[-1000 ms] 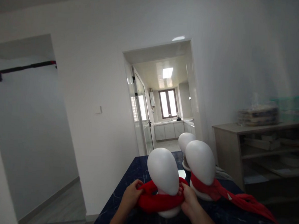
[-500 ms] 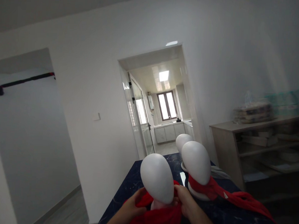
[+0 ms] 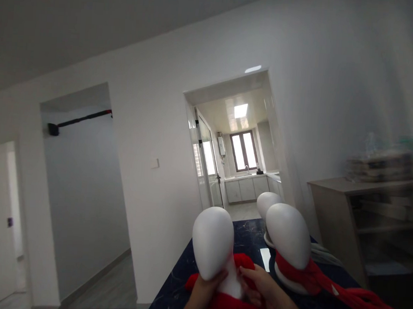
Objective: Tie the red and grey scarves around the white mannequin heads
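A white foam mannequin head (image 3: 212, 242) stands on the dark blue marbled table (image 3: 250, 239), right in front of me. A red scarf (image 3: 237, 305) is bunched around its neck. My left hand (image 3: 207, 287) clasps the neck from the left, fingers curled against the foam and the scarf. On the right side of the neck, my right hand (image 3: 261, 283) pinches the scarf. A second white head (image 3: 288, 235) stands to the right with another red scarf (image 3: 338, 291) trailing across the table. Behind it a third white head (image 3: 267, 203) is partly hidden.
A wooden shelf unit (image 3: 366, 220) with stacked items stands at the right. An open doorway (image 3: 239, 156) leads to a bright kitchen. Another doorway (image 3: 81, 189) opens at the left. The table's left edge drops to the floor.
The view has swung right and tilted. Both hands have moved in from the sides of the scarf to the head's neck, and the scarf has dropped lower around it.
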The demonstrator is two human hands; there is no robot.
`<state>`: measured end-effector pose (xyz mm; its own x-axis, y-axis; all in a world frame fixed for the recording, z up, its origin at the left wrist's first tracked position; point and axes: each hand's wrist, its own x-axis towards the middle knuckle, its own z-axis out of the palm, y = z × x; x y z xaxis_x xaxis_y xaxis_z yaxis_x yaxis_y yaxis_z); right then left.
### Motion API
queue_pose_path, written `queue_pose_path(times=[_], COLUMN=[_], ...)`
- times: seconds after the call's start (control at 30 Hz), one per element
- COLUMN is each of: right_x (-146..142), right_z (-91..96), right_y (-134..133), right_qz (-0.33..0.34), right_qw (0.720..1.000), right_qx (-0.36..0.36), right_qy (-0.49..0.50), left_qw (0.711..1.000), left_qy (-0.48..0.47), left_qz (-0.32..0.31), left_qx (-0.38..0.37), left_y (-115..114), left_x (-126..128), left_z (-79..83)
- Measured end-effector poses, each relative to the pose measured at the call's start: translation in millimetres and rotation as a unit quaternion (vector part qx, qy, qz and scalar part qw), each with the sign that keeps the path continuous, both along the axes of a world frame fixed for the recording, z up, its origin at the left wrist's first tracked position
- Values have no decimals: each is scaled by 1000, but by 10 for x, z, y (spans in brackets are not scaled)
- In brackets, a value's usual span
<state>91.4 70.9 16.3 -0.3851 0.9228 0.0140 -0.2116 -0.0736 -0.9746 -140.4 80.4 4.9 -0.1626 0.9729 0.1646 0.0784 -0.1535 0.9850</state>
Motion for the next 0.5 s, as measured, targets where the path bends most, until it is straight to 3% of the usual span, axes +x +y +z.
queue_pose_path(times=[0.1, 0.17, 0.27, 0.37, 0.5], right_x=[118, 210, 250, 138, -30], right_z=[-93, -183, -328, -434, -488], right_y=[107, 134, 94, 20, -57], right_qz=[-157, -233, -246, -203, -195], right_qw=[971, 914, 819, 801, 806], right_qx=[46, 96, 157, 170, 151], right_qy=[-172, -316, -494, -536, -538], left_qw=[999, 995, 976, 963, 956], left_qy=[-25, 10, 99, 123, 153], left_qz=[41, 92, 187, 232, 236], left_qx=[5, 32, 58, 66, 83], left_y=[100, 222, 474, 748, 1065], left_x=[-399, -716, -1135, -1359, -1370], left_z=[228, 434, 686, 748, 599])
